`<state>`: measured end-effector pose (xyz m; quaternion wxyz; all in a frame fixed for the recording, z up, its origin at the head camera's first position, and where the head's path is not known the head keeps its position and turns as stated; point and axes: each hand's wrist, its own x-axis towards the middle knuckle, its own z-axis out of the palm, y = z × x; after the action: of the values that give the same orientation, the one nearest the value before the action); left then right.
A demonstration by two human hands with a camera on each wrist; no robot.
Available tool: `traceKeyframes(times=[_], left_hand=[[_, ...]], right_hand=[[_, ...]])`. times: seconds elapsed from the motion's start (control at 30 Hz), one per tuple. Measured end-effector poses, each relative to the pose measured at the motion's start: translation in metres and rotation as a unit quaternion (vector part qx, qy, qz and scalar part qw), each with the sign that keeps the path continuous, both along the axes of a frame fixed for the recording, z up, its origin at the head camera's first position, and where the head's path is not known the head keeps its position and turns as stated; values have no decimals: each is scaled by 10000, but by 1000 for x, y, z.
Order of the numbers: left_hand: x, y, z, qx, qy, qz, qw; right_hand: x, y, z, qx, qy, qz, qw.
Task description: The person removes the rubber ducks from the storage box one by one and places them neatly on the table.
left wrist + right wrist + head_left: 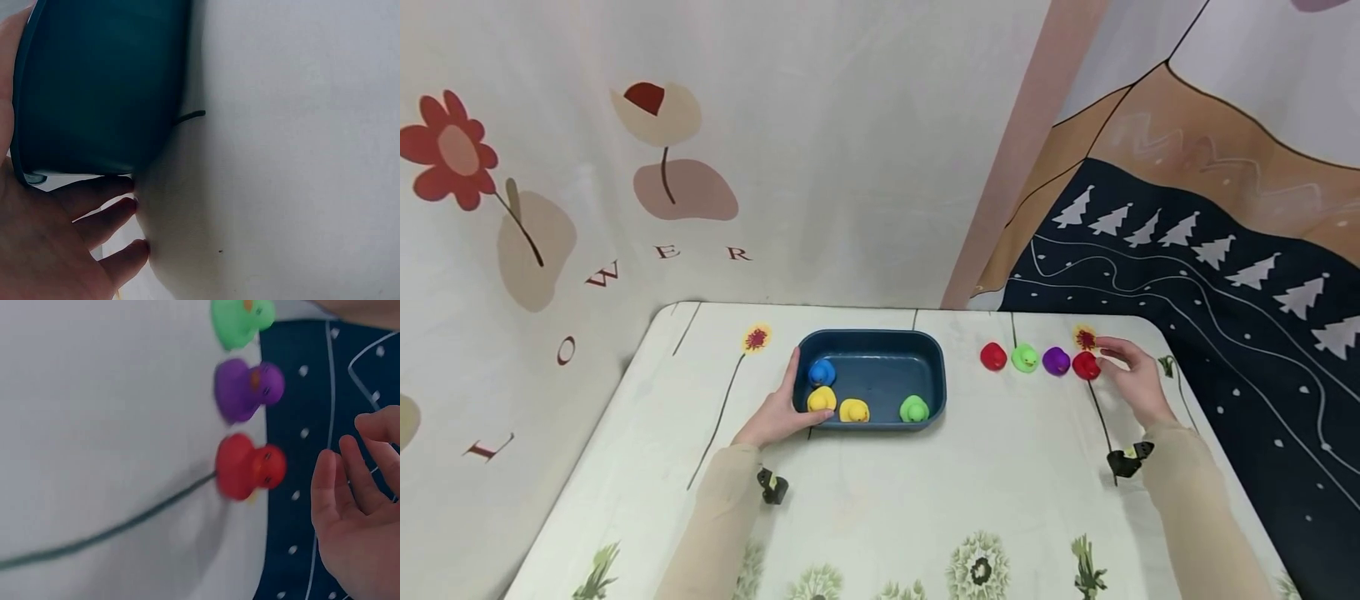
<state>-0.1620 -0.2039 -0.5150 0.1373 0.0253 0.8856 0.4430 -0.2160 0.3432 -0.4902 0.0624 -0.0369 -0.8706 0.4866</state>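
My left hand (780, 412) grips the left end of a dark blue rectangular basin (868, 337), thumb along its near rim and fingers against the outer wall. The left wrist view shows the basin's side (106, 87) and several fingertips by its end. Inside the basin sit a blue rubber duck (822, 372), two yellow rubber ducks (854, 410) and a green rubber duck (914, 408). My right hand (1133, 379) is beside the rightmost red rubber duck (1085, 366). In the right wrist view its parted, bent fingers (325, 487) stand apart from that duck, holding nothing.
Left of that red duck, a purple duck (1056, 361), a light green duck (1025, 358) and another red duck (993, 357) form a row. A flower-printed white cloth (880, 500) covers the table. Patterned fabric (850, 167) hangs behind it, with dark blue fabric (1225, 333) along the right edge.
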Motion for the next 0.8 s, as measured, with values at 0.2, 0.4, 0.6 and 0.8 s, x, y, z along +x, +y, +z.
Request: traceKeyframes(times=[0.2, 0.4, 0.6, 0.8], left_hand=[[0, 0, 0, 6, 0, -9, 10000], [1, -1, 1, -4, 6, -11, 10000], [1, -3, 1, 23, 71, -47, 10000], [1, -2, 0, 118, 88, -109, 9998]], right_hand=[[8, -18, 14, -247, 135, 312, 9991], [14, -32, 17, -348, 130, 587, 9976], [18, -47, 10, -480, -66, 842, 9953], [24, -64, -4, -653, -156, 1091, 9918]])
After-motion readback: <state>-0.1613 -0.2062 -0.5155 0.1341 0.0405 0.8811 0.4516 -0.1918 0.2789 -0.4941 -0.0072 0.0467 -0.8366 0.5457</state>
